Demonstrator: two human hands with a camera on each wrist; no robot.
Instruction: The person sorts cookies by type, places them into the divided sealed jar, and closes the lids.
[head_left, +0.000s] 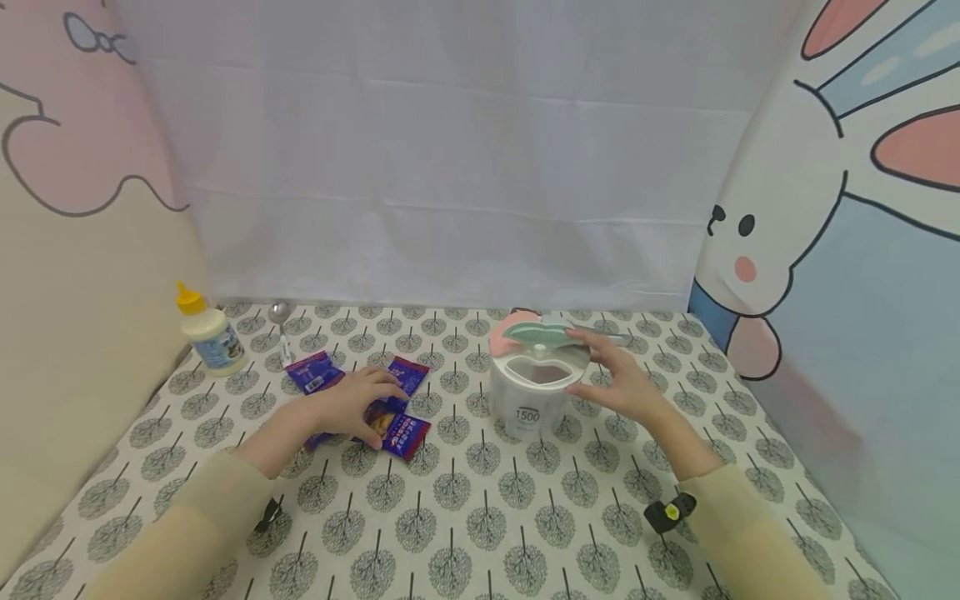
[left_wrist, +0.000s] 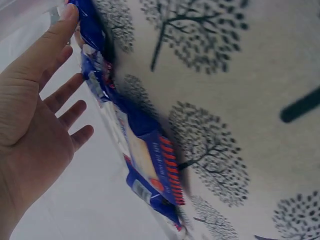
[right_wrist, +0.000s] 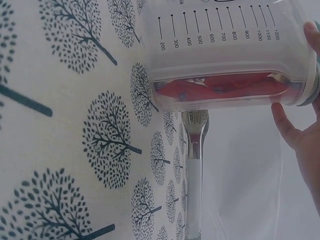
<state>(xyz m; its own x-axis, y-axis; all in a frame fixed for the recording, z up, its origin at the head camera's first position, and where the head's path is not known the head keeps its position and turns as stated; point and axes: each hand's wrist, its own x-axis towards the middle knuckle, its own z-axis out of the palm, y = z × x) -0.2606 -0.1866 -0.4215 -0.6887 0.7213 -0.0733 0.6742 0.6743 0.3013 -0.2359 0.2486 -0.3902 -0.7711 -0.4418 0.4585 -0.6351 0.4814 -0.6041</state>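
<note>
Head feed: my left hand [head_left: 352, 404] arches over several blue snack packets, its thumb standing apart from the fingers. The thumb lies at the front packet [head_left: 405, 435]; another packet [head_left: 312, 372] sits to the left of the hand, and one [head_left: 411, 375] just beyond the fingers. The left wrist view shows the fingers spread and a fingertip overlapping a packet's edge (whether it presses there, I cannot tell from here).

Right hand [head_left: 618, 383] grips the clear container [head_left: 525, 414] at the right side of its lid: finger at the raised green flap [head_left: 542, 335], thumb at the rim. The container stands upright, right of the packets, the opening in its lid uncovered. Right wrist view: printed graduations on the wall, something red visible through it, and a brush-like tool [right_wrist: 194, 175] close by.

Far left on the patterned cloth [head_left: 450, 542]: a yellow-capped bottle [head_left: 217, 342], upright, and a spoon [head_left: 280, 313].
</note>
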